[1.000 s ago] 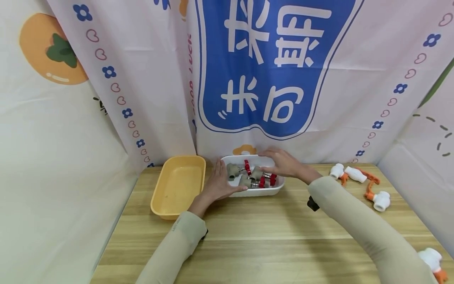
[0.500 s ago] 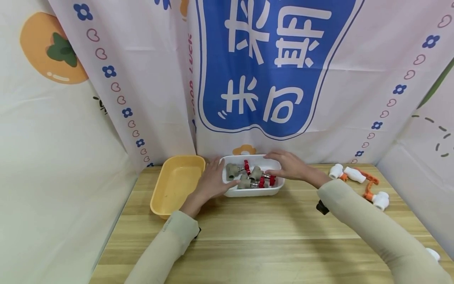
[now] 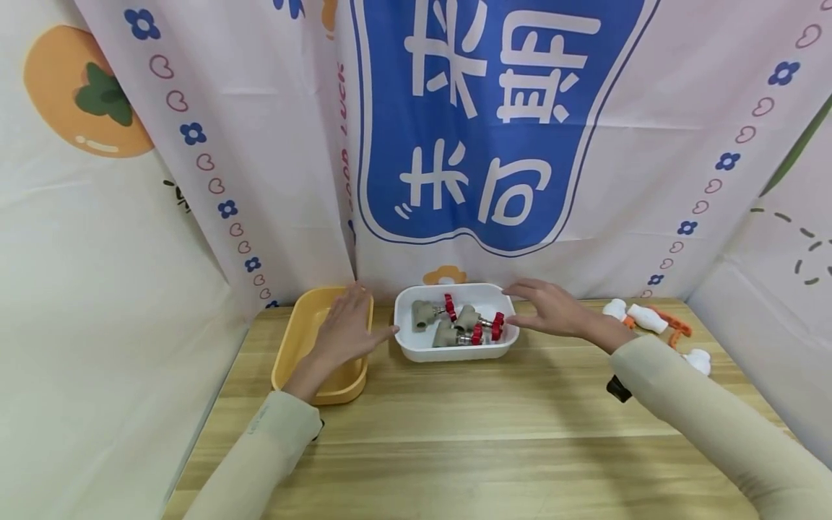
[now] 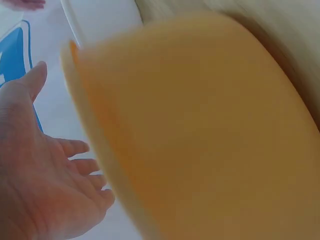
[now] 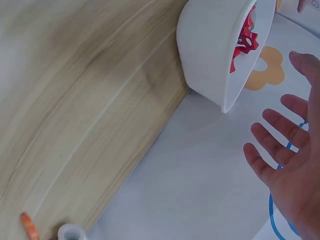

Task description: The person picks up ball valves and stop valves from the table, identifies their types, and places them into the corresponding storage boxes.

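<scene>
A white oblong basin [image 3: 455, 354] at the table's back edge contains three grey-green valves with red handles, among them one valve [image 3: 425, 313] at the left. My left hand [image 3: 343, 328] is over the yellow basin [image 3: 351, 396], fingers spread and thumb pointing toward the white basin. In the left wrist view, that hand [image 4: 50, 175] has its fingertips close to the yellow rim and holds nothing. My right hand [image 3: 549, 307] hovers by the white basin's right end, fingers relaxed. The right wrist view shows its palm [image 5: 300, 165] with nothing in it, apart from the white basin [image 5: 210, 45].
White valves with orange handles, including a white valve [image 3: 648, 319], lie at the table's back right. A printed cloth [image 3: 585, 253] hangs behind the wooden table [image 3: 468, 433]. More cloth encloses both sides.
My left hand has left the white basin and moved left over the yellow one. The right hand has drawn back to the right from the white basin. The valves in the basin stay put.
</scene>
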`<state>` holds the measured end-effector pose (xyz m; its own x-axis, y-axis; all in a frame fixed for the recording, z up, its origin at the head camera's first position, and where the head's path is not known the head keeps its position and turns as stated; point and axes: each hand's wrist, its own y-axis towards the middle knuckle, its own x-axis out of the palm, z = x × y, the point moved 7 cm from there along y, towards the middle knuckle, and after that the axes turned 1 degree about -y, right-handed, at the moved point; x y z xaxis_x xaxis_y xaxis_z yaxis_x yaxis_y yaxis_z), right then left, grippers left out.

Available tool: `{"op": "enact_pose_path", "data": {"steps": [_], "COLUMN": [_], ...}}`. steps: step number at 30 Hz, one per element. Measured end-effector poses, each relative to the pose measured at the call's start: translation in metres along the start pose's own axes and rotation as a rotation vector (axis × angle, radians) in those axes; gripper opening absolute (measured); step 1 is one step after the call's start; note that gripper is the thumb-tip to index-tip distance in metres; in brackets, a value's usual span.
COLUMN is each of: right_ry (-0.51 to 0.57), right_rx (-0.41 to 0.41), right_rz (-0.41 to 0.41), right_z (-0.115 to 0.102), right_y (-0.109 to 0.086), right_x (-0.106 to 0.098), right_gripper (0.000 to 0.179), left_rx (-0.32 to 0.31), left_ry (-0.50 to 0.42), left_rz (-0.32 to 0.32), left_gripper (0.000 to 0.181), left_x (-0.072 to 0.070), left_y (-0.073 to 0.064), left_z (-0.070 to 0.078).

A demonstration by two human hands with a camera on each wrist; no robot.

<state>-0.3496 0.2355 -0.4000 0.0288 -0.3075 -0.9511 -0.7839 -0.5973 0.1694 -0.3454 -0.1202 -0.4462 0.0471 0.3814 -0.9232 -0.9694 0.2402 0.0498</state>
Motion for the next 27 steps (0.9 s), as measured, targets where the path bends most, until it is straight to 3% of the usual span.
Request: {"op": "enact_pose_path", "data": {"steps": [12, 20, 27], "right_ry": [-0.036, -0.086, -0.100], "right_rx": [0.008, 0.025, 0.035], "right_rz": [-0.013, -0.024, -0.029], "right_z": [0.009, 0.012, 0.016], "right_y": [-0.033, -0.054, -0.073], "right_x": [-0.009, -0.016, -0.020], "right_gripper": [0.054, 0.056, 0.055], "left_rx": [0.023, -0.021, -0.065], "left_ry": [0.026, 0.038, 0.029], "left_rz": [0.068, 0.045, 0.007], "left_gripper": [0.111, 0.112, 0.111], "left_x": [-0.024, -0.028, -0.022], "left_y": [-0.013, -0.019, -0.024], "left_z": [-0.052, -0.083, -0.106]}}
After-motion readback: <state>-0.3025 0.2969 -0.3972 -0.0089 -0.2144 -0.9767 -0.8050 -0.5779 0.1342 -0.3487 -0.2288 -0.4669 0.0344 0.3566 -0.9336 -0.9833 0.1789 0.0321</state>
